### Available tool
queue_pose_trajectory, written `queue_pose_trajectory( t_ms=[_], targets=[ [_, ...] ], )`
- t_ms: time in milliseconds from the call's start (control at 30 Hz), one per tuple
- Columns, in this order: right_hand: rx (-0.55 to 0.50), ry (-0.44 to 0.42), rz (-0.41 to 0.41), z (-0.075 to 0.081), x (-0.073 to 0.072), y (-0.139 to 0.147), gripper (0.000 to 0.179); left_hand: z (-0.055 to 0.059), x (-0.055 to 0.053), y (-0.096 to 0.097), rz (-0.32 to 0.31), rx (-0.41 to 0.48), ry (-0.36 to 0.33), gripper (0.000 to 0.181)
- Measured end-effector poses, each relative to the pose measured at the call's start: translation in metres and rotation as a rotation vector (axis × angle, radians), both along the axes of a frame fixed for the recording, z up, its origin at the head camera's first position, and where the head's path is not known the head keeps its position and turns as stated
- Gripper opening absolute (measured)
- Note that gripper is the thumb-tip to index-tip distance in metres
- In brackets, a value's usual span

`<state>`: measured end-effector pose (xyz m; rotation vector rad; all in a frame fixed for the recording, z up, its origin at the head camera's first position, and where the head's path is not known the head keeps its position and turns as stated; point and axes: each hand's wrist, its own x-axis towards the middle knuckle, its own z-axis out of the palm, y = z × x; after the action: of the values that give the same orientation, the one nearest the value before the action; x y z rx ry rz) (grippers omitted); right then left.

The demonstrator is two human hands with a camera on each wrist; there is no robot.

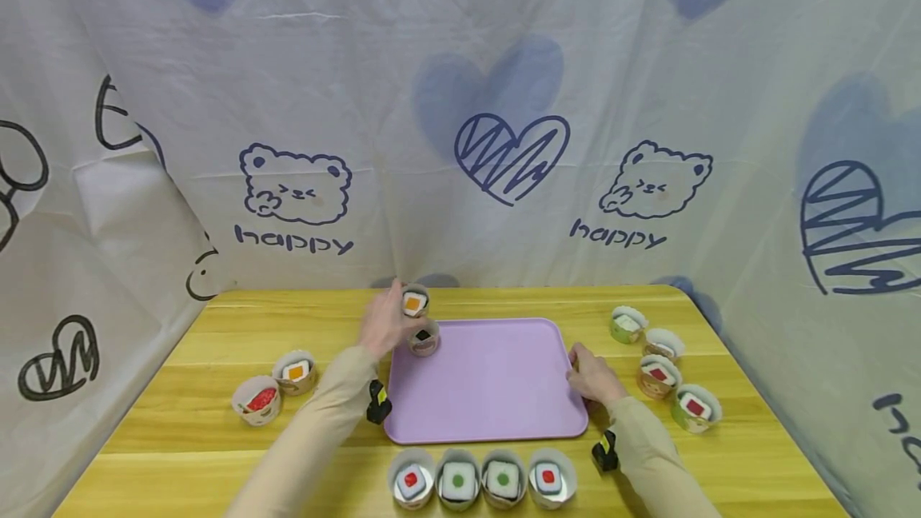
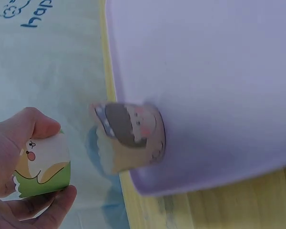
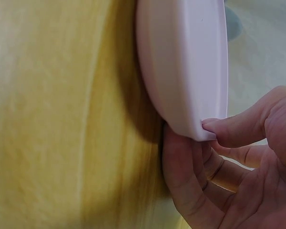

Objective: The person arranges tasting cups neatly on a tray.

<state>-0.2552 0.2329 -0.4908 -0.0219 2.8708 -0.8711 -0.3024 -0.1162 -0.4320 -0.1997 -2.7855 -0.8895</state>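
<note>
My left hand (image 1: 380,324) grips a small paper cupcake cup (image 2: 50,167) between thumb and fingers, above the far left corner of the lilac tray (image 1: 496,382). A dog-like face on green is printed on this cup, and in the head view a white piece with an orange square shows inside. Just below it, a second cup (image 1: 424,340) with a printed girl's face stands in that tray corner, a dark-centred piece inside. My right hand (image 1: 594,374) pinches the tray's right edge, thumb on the rim (image 3: 207,131) and fingers underneath.
Several cups (image 1: 482,480) stand in a row along the tray's near side. Two cups (image 1: 295,372) sit to the left on the wooden table (image 1: 173,414). More cups (image 1: 658,376) stand to the right. A printed cloth (image 1: 403,206) hangs behind the table.
</note>
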Motion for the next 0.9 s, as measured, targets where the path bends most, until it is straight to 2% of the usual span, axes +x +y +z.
queue_pose_trajectory(
  t_ms=[467,767,900],
  targets=[
    [0.009,0.015,0.012,-0.001,-0.002,0.001,0.014,-0.005,-0.003,0.038,-0.132,0.014,0.016,0.064],
    [0.016,0.022,0.017,-0.001,-0.003,0.001,0.013,-0.011,-0.004,0.055,-0.133,-0.098,0.061,0.062],
    [0.020,0.020,0.015,0.000,-0.002,0.001,0.013,-0.014,-0.003,0.061,-0.118,-0.149,0.057,0.059]
  ],
)
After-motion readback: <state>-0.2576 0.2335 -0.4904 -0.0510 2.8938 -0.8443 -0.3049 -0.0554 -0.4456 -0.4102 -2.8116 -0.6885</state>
